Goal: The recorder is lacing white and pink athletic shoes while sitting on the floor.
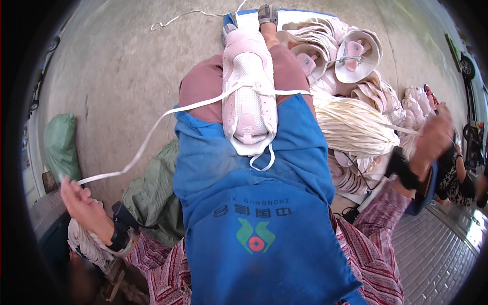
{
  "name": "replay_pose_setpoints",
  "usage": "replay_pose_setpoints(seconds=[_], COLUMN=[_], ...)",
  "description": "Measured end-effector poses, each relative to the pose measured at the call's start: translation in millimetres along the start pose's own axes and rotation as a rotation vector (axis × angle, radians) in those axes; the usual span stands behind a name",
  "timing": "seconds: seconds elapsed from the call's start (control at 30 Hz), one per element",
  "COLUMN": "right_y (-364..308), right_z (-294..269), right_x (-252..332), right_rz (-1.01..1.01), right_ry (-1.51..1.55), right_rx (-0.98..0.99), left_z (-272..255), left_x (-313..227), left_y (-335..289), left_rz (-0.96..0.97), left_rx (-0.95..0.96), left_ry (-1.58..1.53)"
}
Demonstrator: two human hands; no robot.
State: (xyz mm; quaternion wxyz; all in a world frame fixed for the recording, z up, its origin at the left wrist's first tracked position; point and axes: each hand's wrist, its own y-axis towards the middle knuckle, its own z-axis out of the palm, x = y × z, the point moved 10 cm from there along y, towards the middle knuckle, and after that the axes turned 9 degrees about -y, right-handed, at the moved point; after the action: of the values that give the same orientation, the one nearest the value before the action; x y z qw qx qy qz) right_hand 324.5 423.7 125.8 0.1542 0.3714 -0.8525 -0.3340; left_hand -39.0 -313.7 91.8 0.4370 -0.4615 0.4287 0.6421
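Grey concrete floor (122, 66) spreads behind the work, and the person sits above it. On the lap, between the two hands and farther forward than both, lies a pink and white sneaker upper (247, 104), lengthwise over the blue apron (292, 178) and the knees. One white lace (203, 103) crosses its middle, and a small loop of lace hangs at its near end. From this crossing the lace goes in a slack curve to the left hand (87, 211), whose fingers are pinched together on its end. The right hand (432, 137) is raised on the other side, with fingers curled and blurred; a white strip reaches it, but I cannot tell if the fingers are clamped on it.

Just to the left of the right hand rests a thick bundle of cream laces (351, 127). Farther ahead of that hand is a pile of uppers (310, 38); one open upper (371, 63) contains its pink tongue. Ahead of the left hand stands a green woven sack (61, 145), bulging, its contents hidden. To the right of the same hand, a grey-green sack (152, 190) lies crumpled; its inside is also not visible.
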Motion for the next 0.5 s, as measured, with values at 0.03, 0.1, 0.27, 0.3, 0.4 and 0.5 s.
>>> replay_pose_setpoints(seconds=[0.03,0.1,0.27,0.3,0.4,0.5], right_y=[-8.1,-39.5,-72.7,-77.1,-93.5,-106.6], right_z=[16.7,67.5,86.8,90.3,105.7,116.6], right_x=[84.7,129.2,301.3,312.5,327.5,338.5], right_rz=[-0.065,0.401,-0.168,-0.169,-0.205,-0.327], right_ry=[0.245,0.722,0.808,0.806,0.734,0.658], right_rx=[-0.005,0.366,0.671,0.669,0.721,0.802], left_z=[12.9,45.8,144.4,163.7,223.4,246.7], left_x=[-0.6,5.0,49.5,66.7,113.1,154.0], left_y=[-12.8,-20.3,-52.1,-64.9,-107.6,-128.6], left_rz=[0.094,0.255,0.128,0.042,-0.210,-0.358], left_rx=[-0.051,0.037,0.424,0.472,0.663,0.783], left_ry=[0.346,0.743,0.699,0.502,0.205,0.301])
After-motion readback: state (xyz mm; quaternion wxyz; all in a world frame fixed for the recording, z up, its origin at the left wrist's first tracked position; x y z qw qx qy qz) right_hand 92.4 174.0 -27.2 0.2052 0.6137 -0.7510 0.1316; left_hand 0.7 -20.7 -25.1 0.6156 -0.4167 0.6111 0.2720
